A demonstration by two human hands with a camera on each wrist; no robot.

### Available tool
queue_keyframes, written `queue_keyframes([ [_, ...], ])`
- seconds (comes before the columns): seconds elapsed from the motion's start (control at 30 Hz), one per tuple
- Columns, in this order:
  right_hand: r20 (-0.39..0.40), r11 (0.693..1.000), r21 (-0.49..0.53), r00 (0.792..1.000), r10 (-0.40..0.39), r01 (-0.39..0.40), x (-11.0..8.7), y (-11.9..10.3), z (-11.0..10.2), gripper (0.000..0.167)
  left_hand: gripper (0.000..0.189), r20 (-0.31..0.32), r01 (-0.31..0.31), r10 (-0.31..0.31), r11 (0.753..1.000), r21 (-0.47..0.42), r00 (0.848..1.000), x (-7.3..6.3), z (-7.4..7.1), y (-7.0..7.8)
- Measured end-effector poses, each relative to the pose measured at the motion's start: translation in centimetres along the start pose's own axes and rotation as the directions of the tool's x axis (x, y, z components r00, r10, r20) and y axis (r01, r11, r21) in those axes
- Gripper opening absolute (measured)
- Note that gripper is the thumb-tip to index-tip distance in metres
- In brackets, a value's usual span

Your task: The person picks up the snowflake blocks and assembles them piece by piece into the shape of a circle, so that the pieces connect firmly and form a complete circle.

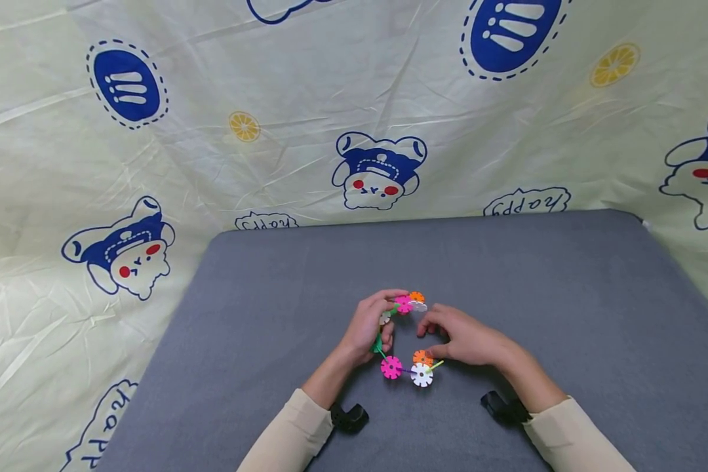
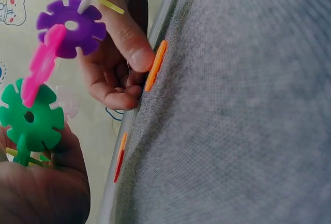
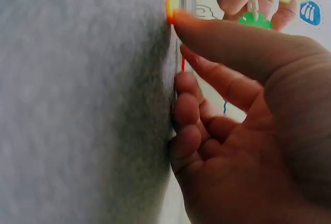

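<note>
My left hand grips a chain of notched plastic snowflake discs, slotted together edge to edge. A green disc, a pink disc and a purple disc of that chain show in the left wrist view. In the head view its near end has a pink disc and a white disc. My right hand is right of the chain, its thumb at a loose orange disc flat on the table. Its other fingers are loosely bent, with nothing visible between them.
Beyond the right hand, an orange disc and a red disc lie flat on the grey table. A printed pale cloth hangs behind the table. Black wrist straps are on both arms.
</note>
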State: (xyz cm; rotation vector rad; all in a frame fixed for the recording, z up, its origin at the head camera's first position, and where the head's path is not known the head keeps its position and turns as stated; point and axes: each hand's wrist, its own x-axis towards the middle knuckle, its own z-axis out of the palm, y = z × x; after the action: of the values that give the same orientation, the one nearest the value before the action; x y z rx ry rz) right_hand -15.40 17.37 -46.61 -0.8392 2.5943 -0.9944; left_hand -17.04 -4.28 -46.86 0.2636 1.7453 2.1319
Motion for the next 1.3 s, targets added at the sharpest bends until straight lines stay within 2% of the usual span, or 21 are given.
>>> queue_keyframes([
  [0.23, 0.075, 0.998, -0.005, 0.995, -0.060, 0.061, -0.2, -0.1, -0.1, 0.031, 0.037, -0.011, -0.006, 0.007, 0.999, 0.049, 1.000, 0.2, -0.1, -0.1],
  [0.37, 0.073, 0.998, 0.018, 0.996, -0.056, 0.055, -0.2, -0.2, -0.2, 0.026, 0.036, -0.014, -0.010, 0.011, 0.997, 0.075, 1.000, 0.2, -0.1, -0.2],
  [0.5, 0.043, 0.997, 0.071, 0.999, -0.012, 0.009, -0.1, 0.0, -0.4, 0.022, 0.035, -0.027, -0.007, 0.009, 0.998, 0.067, 1.000, 0.2, -0.1, -0.3],
  [0.67, -0.054, 0.985, 0.170, 0.998, 0.030, -0.020, 0.0, 0.3, -0.8, 0.017, 0.036, -0.030, -0.002, 0.004, 0.998, 0.061, 1.000, 0.2, 0.0, -0.3],
  [0.83, -0.150, 0.948, 0.315, 0.983, 0.103, -0.051, -0.1, 0.4, -1.4, 0.014, 0.037, -0.025, 0.002, -0.001, 0.999, 0.055, 1.000, 0.1, 0.0, -0.3],
  [1.0, -0.223, 0.904, 0.422, 0.959, 0.173, -0.065, 0.0, 0.7, -1.7, 0.016, 0.037, -0.028, -0.001, 0.003, 0.998, 0.056, 1.000, 0.1, 0.1, -0.3],
  [1.3, -0.229, 0.817, 0.575, 0.948, 0.222, -0.053, 0.0, 0.7, -1.9, 0.020, 0.038, -0.040, -0.007, 0.009, 0.998, 0.065, 0.999, 0.2, 0.2, -0.2],
])
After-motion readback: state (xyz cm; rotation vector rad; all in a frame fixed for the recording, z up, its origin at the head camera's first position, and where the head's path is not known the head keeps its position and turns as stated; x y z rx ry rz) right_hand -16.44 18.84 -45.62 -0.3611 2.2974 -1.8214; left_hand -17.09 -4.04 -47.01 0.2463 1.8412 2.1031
